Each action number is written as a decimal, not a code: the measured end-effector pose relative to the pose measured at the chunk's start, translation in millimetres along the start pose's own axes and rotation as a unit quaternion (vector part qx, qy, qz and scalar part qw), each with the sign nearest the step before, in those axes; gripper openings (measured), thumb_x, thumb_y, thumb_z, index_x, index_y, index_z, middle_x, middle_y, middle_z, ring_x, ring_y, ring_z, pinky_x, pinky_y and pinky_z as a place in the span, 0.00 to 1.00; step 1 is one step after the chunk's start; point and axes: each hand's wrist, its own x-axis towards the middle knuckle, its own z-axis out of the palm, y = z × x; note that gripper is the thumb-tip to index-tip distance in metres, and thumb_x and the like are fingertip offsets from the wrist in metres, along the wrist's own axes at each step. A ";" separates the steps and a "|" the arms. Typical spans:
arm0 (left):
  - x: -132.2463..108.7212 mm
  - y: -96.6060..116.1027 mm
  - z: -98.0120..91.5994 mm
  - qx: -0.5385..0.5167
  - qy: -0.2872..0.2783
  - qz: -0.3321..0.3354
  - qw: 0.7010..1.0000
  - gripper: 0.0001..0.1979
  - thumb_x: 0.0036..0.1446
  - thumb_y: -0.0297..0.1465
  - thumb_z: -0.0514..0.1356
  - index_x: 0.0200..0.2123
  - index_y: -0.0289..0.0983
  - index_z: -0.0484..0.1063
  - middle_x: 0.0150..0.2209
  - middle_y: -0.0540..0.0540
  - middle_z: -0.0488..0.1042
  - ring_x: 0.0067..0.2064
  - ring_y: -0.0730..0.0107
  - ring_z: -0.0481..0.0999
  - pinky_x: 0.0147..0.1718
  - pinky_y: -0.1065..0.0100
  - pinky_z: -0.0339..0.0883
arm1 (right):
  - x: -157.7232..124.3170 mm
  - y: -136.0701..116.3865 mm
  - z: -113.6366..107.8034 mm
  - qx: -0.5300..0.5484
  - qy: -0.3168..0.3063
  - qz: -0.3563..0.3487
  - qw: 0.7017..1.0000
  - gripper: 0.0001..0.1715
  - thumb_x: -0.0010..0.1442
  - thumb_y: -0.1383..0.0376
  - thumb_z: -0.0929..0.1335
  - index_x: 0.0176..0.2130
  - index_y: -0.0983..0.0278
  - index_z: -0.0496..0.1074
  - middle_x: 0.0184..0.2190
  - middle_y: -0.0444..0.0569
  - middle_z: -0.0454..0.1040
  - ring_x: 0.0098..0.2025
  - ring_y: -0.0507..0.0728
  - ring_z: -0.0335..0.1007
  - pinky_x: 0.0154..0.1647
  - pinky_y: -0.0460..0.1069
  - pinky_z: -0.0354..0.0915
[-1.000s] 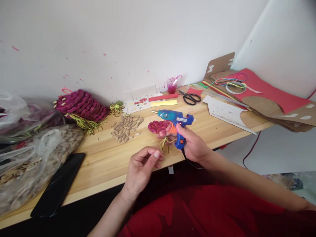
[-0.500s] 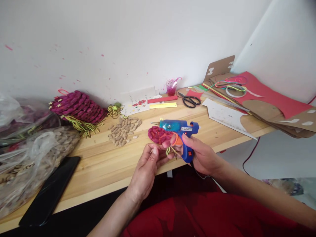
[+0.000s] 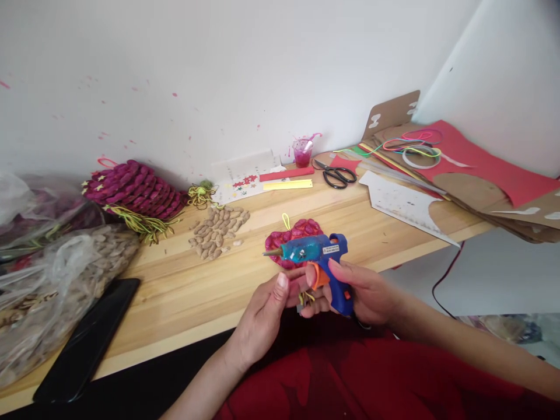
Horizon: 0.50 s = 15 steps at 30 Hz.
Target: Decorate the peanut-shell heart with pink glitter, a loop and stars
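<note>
My right hand [image 3: 370,291] is closed around the handle of a blue glue gun [image 3: 335,274], with a finger at its orange trigger [image 3: 321,277]. The nozzle points left. Yellow-green yarn ends [image 3: 307,297] show by the fingers below the gun. My left hand [image 3: 265,309] is closed just left of the gun, thumb pressed to the fingers; what they pinch, if anything, is hidden. Behind the gun, a magenta peanut-shell piece [image 3: 306,226] with a yellow loop [image 3: 286,220] lies on the table, partly covered by the gun.
Loose peanut shells [image 3: 219,230] lie left of centre, beside a larger magenta shell bundle [image 3: 140,186]. Plastic bags [image 3: 65,280] and a black phone [image 3: 87,338] are at left. Scissors [image 3: 336,174], a cup [image 3: 303,153] and cardboard [image 3: 472,198] stand farther back and right.
The glue gun has come lower and nearer to me, uncovering more of the magenta piece and its yellow loop. My left hand has shifted slightly down and right.
</note>
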 end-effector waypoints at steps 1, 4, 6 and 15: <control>-1.6 3.2 -1.1 0.046 -0.002 0.012 0.999 0.26 0.71 0.50 0.49 0.53 0.42 0.81 0.52 0.39 0.80 0.54 0.51 0.77 0.56 0.54 0.68 | -2.7 -1.5 -1.4 -0.004 -0.010 0.021 1.000 0.22 0.64 0.46 0.71 0.35 0.62 0.75 0.27 0.49 0.78 0.33 0.59 0.80 0.36 0.52 0.75; -7.4 10.0 -4.2 0.142 -0.026 0.032 0.989 0.24 0.72 0.47 0.49 0.52 0.44 0.82 0.49 0.40 0.80 0.48 0.55 0.77 0.48 0.60 0.70 | -11.6 -10.5 -6.4 -0.020 -0.026 0.060 0.998 0.25 0.63 0.43 0.69 0.39 0.62 0.75 0.35 0.54 0.81 0.38 0.62 0.82 0.32 0.51 0.74; -10.0 11.0 -5.8 0.172 -0.045 0.032 0.983 0.23 0.72 0.46 0.49 0.52 0.45 0.82 0.44 0.42 0.79 0.42 0.59 0.77 0.39 0.63 0.70 | -15.7 -19.8 -10.2 -0.036 -0.001 0.047 0.998 0.26 0.62 0.43 0.70 0.40 0.63 0.75 0.37 0.55 0.82 0.38 0.63 0.83 0.30 0.51 0.73; -43.1 21.2 -22.7 0.247 -0.113 0.106 0.957 0.14 0.67 0.42 0.60 0.32 0.45 0.80 0.30 0.44 0.76 0.32 0.60 0.75 0.32 0.60 0.68 | -4.6 -50.4 -24.5 -0.068 0.265 -0.117 0.955 0.19 0.64 0.48 0.70 0.37 0.61 0.75 0.30 0.51 0.79 0.30 0.60 0.80 0.28 0.51 0.74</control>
